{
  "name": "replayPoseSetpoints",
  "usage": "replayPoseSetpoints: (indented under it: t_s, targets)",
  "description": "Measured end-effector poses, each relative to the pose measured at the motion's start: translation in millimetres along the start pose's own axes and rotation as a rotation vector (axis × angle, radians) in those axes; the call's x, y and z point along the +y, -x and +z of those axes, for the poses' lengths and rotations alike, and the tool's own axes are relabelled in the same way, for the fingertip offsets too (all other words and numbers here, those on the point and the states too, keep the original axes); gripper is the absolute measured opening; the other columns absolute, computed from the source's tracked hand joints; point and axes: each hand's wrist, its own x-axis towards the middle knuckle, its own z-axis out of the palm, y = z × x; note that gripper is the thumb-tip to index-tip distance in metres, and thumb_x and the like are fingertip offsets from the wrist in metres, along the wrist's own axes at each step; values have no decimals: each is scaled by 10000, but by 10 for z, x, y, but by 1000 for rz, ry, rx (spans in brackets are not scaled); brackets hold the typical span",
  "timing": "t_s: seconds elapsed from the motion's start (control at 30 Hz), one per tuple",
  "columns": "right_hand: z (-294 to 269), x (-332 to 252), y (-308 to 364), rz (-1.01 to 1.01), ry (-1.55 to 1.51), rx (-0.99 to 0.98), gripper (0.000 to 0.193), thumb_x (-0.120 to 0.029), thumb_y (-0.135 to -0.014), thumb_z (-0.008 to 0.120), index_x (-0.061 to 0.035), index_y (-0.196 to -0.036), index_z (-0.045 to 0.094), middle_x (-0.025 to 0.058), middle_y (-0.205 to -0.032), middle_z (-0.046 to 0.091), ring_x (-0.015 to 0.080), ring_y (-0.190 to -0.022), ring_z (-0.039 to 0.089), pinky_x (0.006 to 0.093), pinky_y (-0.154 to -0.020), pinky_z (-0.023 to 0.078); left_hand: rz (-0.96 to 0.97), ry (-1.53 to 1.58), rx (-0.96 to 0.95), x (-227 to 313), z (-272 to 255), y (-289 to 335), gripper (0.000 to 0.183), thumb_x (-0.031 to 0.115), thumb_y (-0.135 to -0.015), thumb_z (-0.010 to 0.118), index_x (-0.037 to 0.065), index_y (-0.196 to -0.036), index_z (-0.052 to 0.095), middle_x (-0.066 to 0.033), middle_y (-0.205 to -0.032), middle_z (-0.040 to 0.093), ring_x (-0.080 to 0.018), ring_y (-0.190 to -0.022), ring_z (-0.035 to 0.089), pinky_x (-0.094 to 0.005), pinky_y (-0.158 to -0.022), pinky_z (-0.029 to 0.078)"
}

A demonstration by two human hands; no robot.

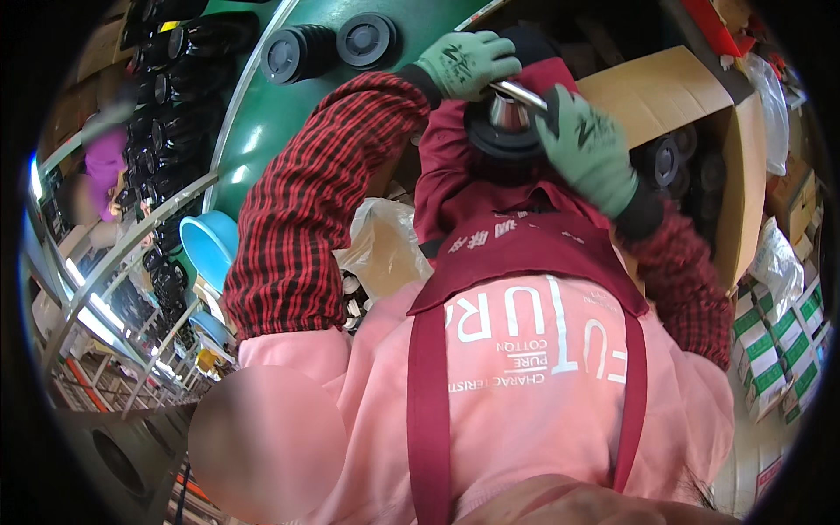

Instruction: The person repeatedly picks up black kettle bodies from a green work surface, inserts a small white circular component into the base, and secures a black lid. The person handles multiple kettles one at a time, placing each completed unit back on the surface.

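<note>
A: What is the largest package in view?
B: An open brown cardboard box (700, 114) at upper right; round black parts (669, 162) lie stacked inside it.

A: And beside it?
B: A stack of small white cartons with green panels (774, 350) along the right edge, with crumpled clear plastic bags (774, 262) above them.

A: Other containers?
B: A blue plastic basin (210, 245) at left; its contents cannot be told. Further black round parts (324, 48) rest on the green surface (262, 131) above.

A: What do the hands hold?
B: A black disc with a shiny metal centre (503, 127), held above the apron. The left hand (464, 61), in a green glove, curls its fingers closed over the disc's upper rim. The right hand (591, 149), gloved alike, is clamped around a metal tool (521, 94) laid across the disc.
</note>
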Motion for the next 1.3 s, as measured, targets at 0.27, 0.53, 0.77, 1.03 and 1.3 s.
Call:
replayPoseSetpoints:
  t_s: [0.27, 0.53, 0.77, 1.03, 1.3]
  targets:
    - [1566, 1148, -1524, 281, -272, 301, 413, -315, -950, 648, 11, -1187, 559, 240, -921, 695, 401, -792, 686, 488, -666, 529, -663, 576, 528, 821, -107, 570, 862, 297, -699, 891, 110, -1449, 510, -203, -1494, 439, -424, -1393, 424, -552, -1145, 367]
    - [2265, 1229, -2469, 430, -706, 145, 503, -351, -929, 622, 23, -1260, 557, 293, -1151, 657, 472, -1128, 612, 526, -957, 503, -480, 435, 403, 1625, 9, 573, 829, 300, -575, 977, 151, -1316, 637, -166, -1479, 499, -510, -1460, 351, -577, -1169, 364]
    - [1221, 750, -1242, -16, -1044, 54, 512, -173, -983, 639, 13, -1435, 488, 181, -1383, 529, 315, -1272, 549, 380, -1100, 427, -789, 797, 1366, 1625, -292, 812, 733, 200, -664, 974, 40, -1265, 586, -165, -1402, 532, -362, -1408, 469, -478, -1152, 415]
    - [443, 187, -381, -60, -1263, -300, 450, -164, -1041, 563, -30, -1467, 508, 105, -1430, 545, 218, -1333, 511, 328, -1118, 391, -705, 186, 1174, 1536, -600, 942, 820, 319, -602, 990, 53, -1270, 596, -141, -1302, 577, -332, -1293, 564, -565, -1178, 391]
    - [241, 133, -444, -126, -1338, -398, 564, -276, -1006, 618, -40, -1498, 479, 122, -1517, 484, 245, -1418, 436, 366, -1166, 347, -879, 1047, 1619, 1610, -500, 1141, 644, 165, -773, 907, -4, -1292, 566, -162, -1372, 583, -315, -1292, 571, -453, -1132, 439]
